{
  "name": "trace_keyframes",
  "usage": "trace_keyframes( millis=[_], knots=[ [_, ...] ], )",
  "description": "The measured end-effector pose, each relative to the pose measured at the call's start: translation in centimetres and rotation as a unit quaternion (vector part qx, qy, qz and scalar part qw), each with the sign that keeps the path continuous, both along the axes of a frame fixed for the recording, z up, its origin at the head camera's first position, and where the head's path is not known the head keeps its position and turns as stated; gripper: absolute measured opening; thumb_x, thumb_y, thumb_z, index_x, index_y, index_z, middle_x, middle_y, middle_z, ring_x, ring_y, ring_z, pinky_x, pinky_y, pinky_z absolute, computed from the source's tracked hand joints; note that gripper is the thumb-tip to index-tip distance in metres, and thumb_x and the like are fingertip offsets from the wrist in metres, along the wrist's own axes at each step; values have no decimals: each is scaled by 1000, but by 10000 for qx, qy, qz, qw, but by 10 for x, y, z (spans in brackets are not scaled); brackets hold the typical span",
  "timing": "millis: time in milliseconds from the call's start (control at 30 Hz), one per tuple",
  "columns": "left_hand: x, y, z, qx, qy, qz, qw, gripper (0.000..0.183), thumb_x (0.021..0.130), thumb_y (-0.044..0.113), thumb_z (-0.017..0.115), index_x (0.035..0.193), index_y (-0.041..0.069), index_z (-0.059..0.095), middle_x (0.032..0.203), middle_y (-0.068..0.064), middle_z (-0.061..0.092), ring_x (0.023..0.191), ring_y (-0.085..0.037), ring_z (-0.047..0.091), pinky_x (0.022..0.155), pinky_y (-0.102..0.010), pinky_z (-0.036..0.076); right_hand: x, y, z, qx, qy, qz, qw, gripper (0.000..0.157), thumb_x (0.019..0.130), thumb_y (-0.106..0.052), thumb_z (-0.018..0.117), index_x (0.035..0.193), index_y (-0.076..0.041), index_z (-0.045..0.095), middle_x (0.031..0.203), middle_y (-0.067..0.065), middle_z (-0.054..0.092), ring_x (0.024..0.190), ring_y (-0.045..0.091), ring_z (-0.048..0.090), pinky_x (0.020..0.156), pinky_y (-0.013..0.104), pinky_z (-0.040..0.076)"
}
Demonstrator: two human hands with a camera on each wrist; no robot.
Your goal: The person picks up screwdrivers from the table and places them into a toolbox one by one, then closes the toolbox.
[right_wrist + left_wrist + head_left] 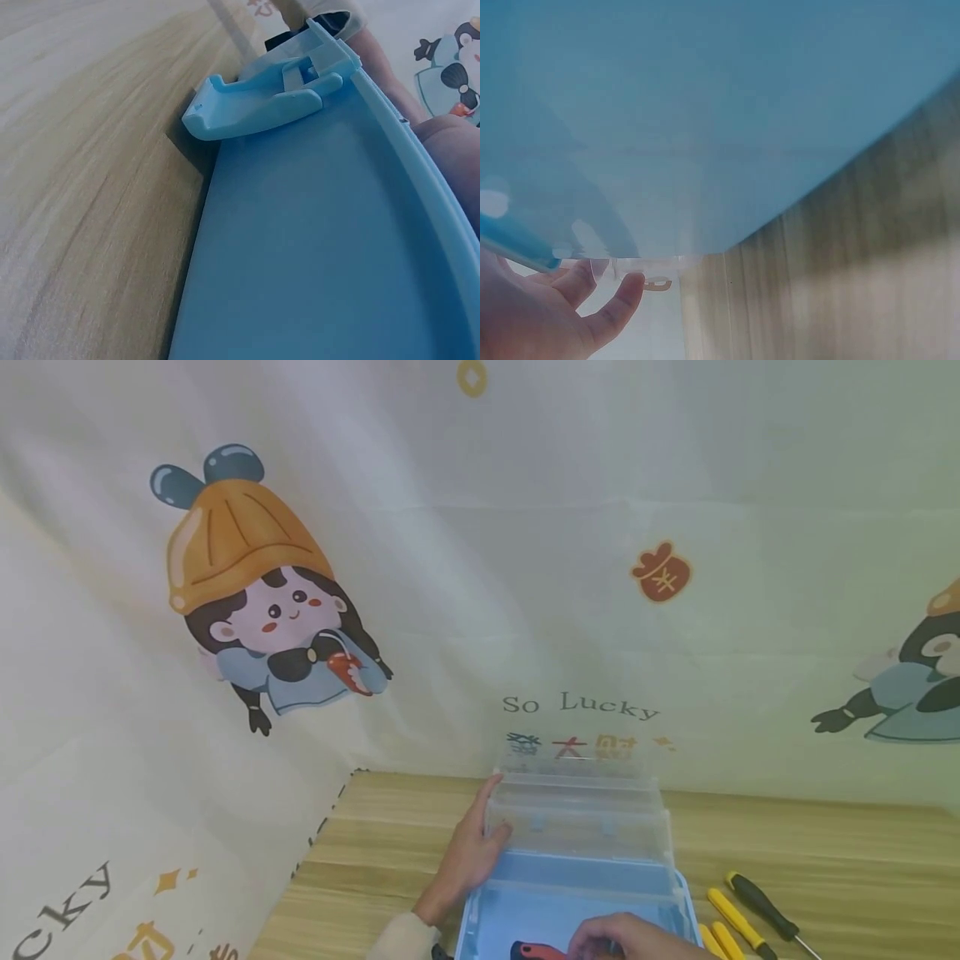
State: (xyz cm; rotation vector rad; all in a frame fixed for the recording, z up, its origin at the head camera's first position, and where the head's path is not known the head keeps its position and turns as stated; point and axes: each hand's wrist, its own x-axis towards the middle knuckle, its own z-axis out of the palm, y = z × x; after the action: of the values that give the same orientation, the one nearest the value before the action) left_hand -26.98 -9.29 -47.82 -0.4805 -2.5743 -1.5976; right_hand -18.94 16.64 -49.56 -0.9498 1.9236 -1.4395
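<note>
A light blue box (517, 914) stands on the table with its clear lid (585, 835) raised at the back. My left hand (474, 847) holds the lid's left edge, its thumb on the near face; in the left wrist view part of this hand (555, 307) shows below the blue wall. Inside the box my right hand (626, 935) grips a tool with a red and black handle (534, 951). Its working end is hidden, so its kind is unclear. In the right wrist view a blue latch (255, 112) juts from the box wall, and the right hand (454, 157) is partly visible behind the rim.
To the right of the box lie a black and yellow screwdriver (761, 897), a yellow-handled tool with a black end (735, 918) and more yellow handles (723, 941), partly cut off. A printed cloth (450, 610) hangs behind the wooden table (397, 818).
</note>
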Motion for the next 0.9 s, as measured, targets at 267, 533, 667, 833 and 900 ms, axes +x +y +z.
trace_keyframes(
  millis=[267,533,667,833,900],
  knots=[
    [1,0,1,36,-51,-35,10000,69,100,14,51,154,44,22,160,-6,33,141,-36,39,111,-64,33,2,1,3,-23,-23,23,10000,21,95,-14,63,110,0,67,96,-11,67,85,-1,61,78,20,51],
    [2,0,1,61,-37,-88,9999,68,100,14,51,154,44,21,159,-9,35,139,-36,42,109,-64,36,1,2,3,173,90,-49,9998,19,94,-15,65,109,-5,67,96,-9,64,82,-1,58,72,21,51],
    [2,0,1,66,-49,-65,9999,68,100,14,51,155,43,22,159,-9,35,139,-36,42,109,-63,36,0,2,2,213,187,-59,9996,20,93,-15,66,110,-4,66,97,-7,63,83,-1,57,71,20,50],
    [2,1,2,10,-49,-20,10000,67,100,15,51,155,41,22,159,-6,35,141,-35,40,111,-62,35,-1,3,-1,79,656,79,9978,24,94,-14,65,114,0,63,95,-6,60,82,-4,53,69,19,50],
    [2,1,2,-13,-47,-12,10000,67,100,15,51,155,41,22,160,-5,34,141,-35,39,111,-62,34,-2,3,-2,26,778,127,9969,28,94,-14,65,117,1,60,97,-1,60,82,-5,53,68,19,51]
  ],
)
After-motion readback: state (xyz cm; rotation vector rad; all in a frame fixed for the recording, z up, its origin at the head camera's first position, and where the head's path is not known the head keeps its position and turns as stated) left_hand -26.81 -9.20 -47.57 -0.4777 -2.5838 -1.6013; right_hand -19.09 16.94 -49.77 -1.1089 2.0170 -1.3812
